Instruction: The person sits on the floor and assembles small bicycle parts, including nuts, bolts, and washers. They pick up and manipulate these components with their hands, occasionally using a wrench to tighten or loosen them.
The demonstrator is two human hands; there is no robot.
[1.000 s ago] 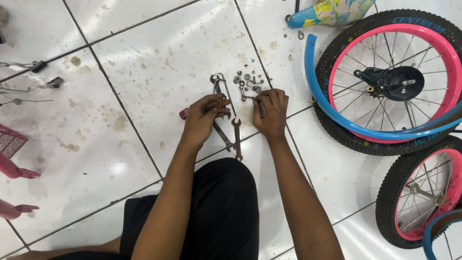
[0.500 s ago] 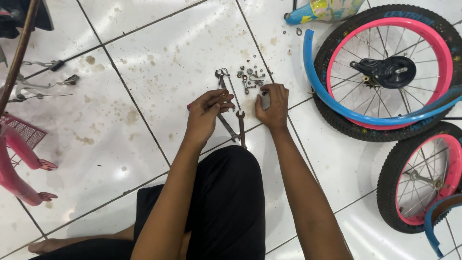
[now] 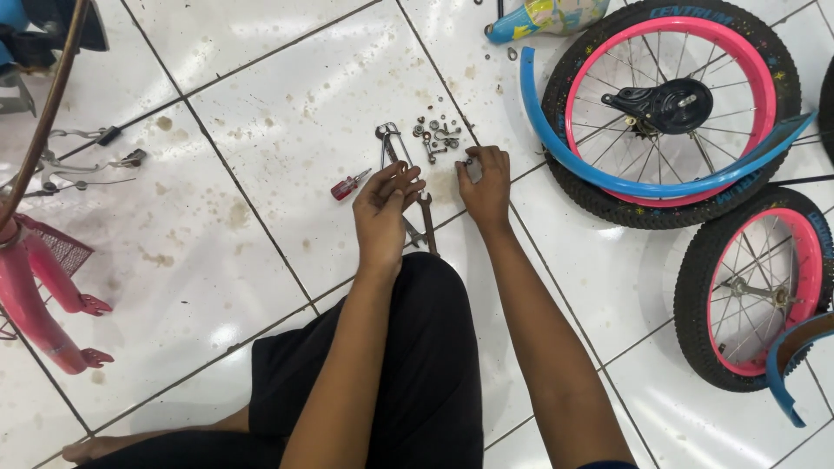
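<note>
You are sitting on a white tiled floor point(image 3: 261, 148), looking down at both your hands. Your left hand point(image 3: 382, 217) has its fingers curled together over the upper part of a metal wrench point(image 3: 426, 227); whether they actually grip it I cannot tell. The wrench's long axis runs from about 11 o'clock to 5 o'clock, its lower end poking out just below your left fingers. Your right hand point(image 3: 486, 187) sits just beside it at 3 o'clock, fingers pinched on a small grey piece point(image 3: 473, 168). A cluster of loose nuts and bolts point(image 3: 437, 137) lies just past your fingertips at 12 o'clock, slightly nearer your right hand. A red-handled screwdriver point(image 3: 350, 184) lies near your left hand at 10 o'clock. Two pink-rimmed bicycle wheels point(image 3: 669, 113) rest well apart at 2 and 4 o'clock.
</note>
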